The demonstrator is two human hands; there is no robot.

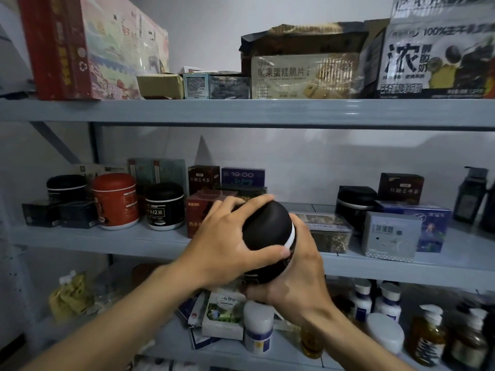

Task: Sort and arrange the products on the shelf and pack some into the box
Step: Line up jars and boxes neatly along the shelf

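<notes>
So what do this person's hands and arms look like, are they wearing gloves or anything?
No gloves: the left hand and right hand are both bare, with no rings showing. The left forearm and right forearm are bare too, with no sleeve, watch or bracelet in view down to the picture's lower edge.

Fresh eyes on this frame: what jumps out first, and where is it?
Dead centre, a black round jar with a white band is held in front of the grey metal shelf: the left hand grips its domed lid, the right hand grips its body from below. Next come the red round canister on the middle level at left and the black-and-white printed carton at top right.
</notes>
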